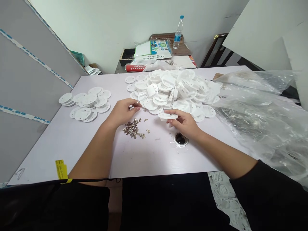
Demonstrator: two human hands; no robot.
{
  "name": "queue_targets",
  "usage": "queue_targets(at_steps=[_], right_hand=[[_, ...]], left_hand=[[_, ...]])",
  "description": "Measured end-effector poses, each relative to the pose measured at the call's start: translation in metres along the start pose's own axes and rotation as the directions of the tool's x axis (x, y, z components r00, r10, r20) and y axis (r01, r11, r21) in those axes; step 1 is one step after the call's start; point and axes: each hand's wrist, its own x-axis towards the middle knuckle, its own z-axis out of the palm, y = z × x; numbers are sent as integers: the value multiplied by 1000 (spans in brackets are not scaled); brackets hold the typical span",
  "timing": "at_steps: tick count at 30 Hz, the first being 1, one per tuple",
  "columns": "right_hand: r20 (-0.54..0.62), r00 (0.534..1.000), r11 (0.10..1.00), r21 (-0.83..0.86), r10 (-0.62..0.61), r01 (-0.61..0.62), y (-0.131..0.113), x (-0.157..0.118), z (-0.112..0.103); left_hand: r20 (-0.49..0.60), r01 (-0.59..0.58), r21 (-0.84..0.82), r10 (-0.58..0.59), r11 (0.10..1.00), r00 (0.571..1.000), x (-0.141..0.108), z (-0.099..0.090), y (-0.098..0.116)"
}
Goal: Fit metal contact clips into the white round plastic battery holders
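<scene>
My left hand (125,110) is closed around a pair of thin metal tweezers (135,104), whose tip points right toward the white heap. In my right hand (185,123) a round white plastic cover (167,115) is pinched between thumb and fingers, nearly level above the table. Below my left hand lies a small pile of shiny metal clips (133,128), with a few strays to its right. Just beyond both hands rises a large heap of similar white plastic covers (166,85).
A smaller group of white discs (89,102) lies on the left of the table (149,160). Clear plastic bags (255,118) cover the right side. A cable hole (181,139) is near my right hand. Behind stand a water bottle (178,33) and packets. A partition (29,64) borders the left.
</scene>
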Motion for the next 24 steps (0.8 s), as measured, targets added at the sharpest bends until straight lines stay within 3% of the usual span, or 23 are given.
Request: queue_targets(at_steps=[5,10,17,24], right_hand=[[-5,998,997,-46,-58,58,0,0,-2],[-20,996,995,-64,-84,82,2,2,-3],[-27,995,994,-68,-91,89,4,2,-5],[-44,992,992,-35,-119,118,3,3,-6]], left_hand=[[189,76,127,-99,989,977,0,-7,-13],[223,88,170,-125,982,967,-1,-5,-15],[179,63,189,-98,980,979,1,-7,-19],[350,96,189,-158,977,923,-2,-17,-17]])
